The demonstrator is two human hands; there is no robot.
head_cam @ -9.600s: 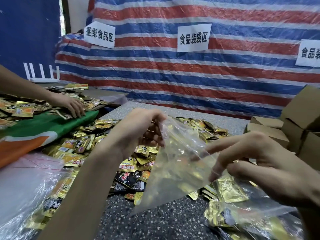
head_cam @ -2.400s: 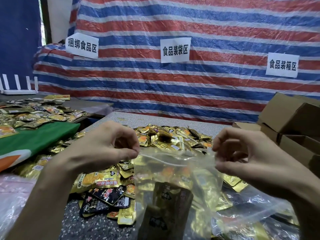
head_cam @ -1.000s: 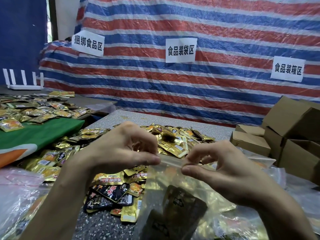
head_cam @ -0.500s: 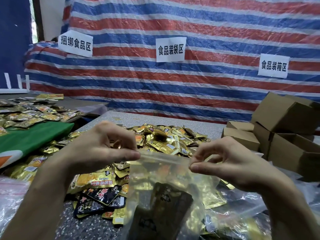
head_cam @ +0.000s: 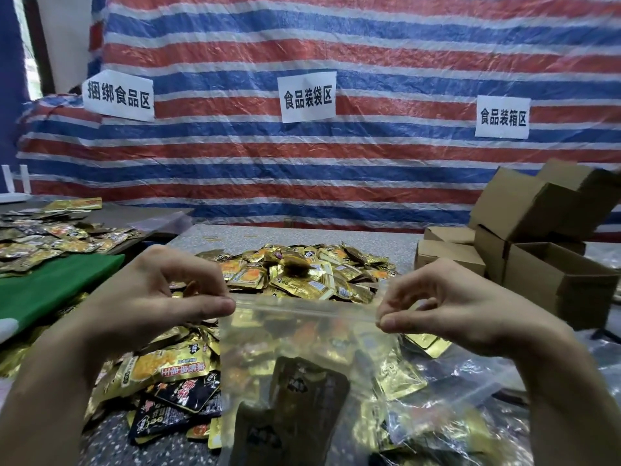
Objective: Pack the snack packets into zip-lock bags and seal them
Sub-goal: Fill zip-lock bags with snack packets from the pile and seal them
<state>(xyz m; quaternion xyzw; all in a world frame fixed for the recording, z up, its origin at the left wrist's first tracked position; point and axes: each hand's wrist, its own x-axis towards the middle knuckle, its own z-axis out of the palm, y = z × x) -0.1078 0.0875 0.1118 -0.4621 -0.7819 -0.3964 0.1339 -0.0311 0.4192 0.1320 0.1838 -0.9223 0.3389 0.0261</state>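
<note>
Clear plastic zip-lock bag [head_cam: 299, 334], holding foil snack packets [head_cam: 304, 395], hung over the speckled grey table [head_cam: 235, 238]. Fingers of left hand [head_cam: 151, 304] and right hand [head_cam: 453, 307] pinched its zip strip's ends; seal apparently near finished. Heap of loose gold packets [head_cam: 302, 277] lay unpacked.

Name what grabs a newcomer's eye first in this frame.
A clear zip-lock bag is held up at bottom centre, its top strip stretched between the left hand and right hand. Behind it, a heap of gold snack packets covers the table. A red, white and blue striped tarpaulin with three paper signs fills the background.
</note>
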